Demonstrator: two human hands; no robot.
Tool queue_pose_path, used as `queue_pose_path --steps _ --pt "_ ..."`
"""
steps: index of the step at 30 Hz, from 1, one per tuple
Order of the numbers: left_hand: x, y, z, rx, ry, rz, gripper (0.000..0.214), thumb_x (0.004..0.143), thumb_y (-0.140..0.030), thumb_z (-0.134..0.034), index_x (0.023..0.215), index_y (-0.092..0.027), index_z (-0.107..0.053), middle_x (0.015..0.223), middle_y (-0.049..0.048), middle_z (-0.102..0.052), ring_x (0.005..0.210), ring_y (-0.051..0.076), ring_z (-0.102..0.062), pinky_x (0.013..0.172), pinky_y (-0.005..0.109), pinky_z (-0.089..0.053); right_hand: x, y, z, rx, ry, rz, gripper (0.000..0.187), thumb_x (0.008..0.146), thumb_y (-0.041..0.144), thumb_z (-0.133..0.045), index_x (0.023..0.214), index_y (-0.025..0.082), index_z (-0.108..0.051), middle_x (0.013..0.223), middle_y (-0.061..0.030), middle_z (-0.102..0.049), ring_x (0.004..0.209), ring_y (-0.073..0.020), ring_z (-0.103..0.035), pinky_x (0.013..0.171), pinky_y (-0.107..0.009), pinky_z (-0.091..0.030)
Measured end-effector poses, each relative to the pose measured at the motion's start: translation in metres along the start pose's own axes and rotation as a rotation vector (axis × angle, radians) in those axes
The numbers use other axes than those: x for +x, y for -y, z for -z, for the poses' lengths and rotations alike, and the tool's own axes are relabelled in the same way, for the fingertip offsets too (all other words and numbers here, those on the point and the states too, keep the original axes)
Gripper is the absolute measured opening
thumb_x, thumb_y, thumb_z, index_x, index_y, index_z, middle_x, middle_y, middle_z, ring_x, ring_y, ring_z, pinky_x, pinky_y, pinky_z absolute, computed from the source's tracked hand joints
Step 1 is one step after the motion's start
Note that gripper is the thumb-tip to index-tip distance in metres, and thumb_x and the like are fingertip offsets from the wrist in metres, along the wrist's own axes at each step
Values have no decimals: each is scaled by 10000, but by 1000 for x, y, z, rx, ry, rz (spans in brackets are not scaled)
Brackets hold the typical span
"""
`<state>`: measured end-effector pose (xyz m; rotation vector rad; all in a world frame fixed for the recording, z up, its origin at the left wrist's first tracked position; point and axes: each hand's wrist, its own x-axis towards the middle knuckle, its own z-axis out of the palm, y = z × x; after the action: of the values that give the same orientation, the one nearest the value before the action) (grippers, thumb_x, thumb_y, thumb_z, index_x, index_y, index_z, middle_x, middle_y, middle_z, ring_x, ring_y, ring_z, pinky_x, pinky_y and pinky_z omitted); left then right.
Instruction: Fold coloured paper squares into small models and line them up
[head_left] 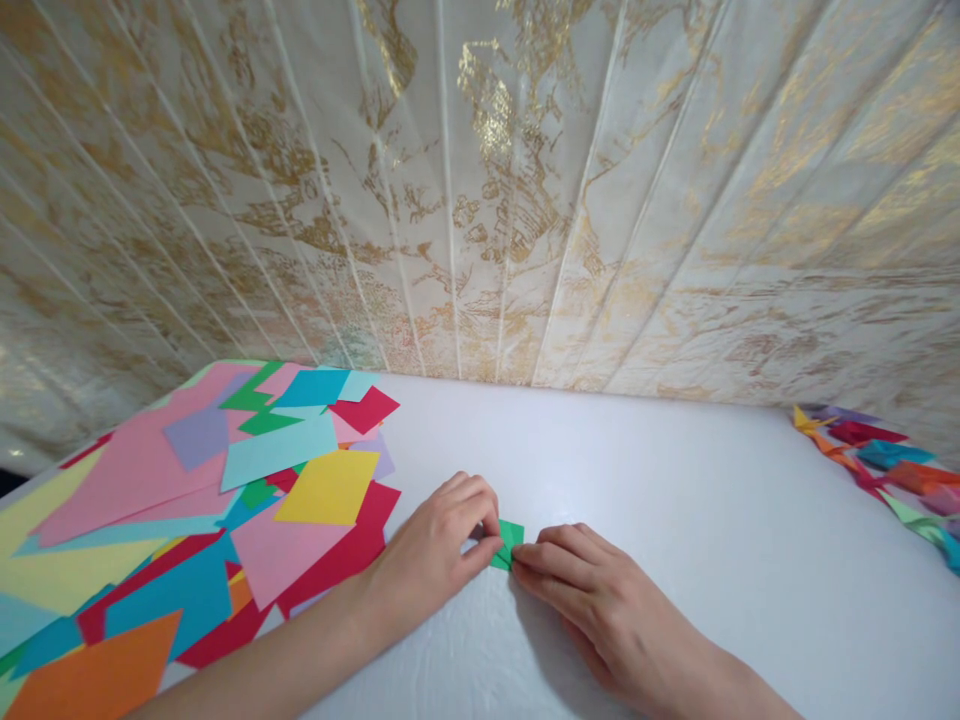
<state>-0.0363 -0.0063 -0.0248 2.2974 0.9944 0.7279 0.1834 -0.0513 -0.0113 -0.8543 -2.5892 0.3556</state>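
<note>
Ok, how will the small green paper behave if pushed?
The green paper is probably light, being small and flat. It may slide readily on the smooth table, and looks thin enough to bend or buckle easily.

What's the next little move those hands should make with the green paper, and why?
Perhaps press the green paper flat with the right hand while the left hand steadies it: the left one pinches its left edge, the right one touches its lower right side, and what looks like a crease shows between them.
</note>
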Motion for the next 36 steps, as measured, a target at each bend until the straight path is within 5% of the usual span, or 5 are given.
queue_pose_path --steps 13,21,36 --pt "3 0 -3 -15 -20 34 247 779 20 -608 733 -201 -506 849 0 -569 871 189 -522 771 303 -432 -1 3 -2 -74 -15 36 300 946 37 -435 1091 129 -681 1006 -128 -713 882 -233 -608 770 -357 -533" --pt "3 3 -5 -31 -16 22 266 775 28 -636 740 -199 -502 858 -11 -565 875 183 -512 765 292 -415 -2 1 -4 -43 11 28 362 958 43 -423 1270 101 -597 1040 -136 -701 898 -251 -591 787 -387 -546" --pt "1 4 -1 -55 32 32 214 871 24 -596 854 -189 -603 940 2 -586 951 178 -530 842 298 -427 1 5 -5 27 10 -37 359 934 -8 -421 1180 124 -647 998 -106 -684 881 -242 -557 759 -350 -525"
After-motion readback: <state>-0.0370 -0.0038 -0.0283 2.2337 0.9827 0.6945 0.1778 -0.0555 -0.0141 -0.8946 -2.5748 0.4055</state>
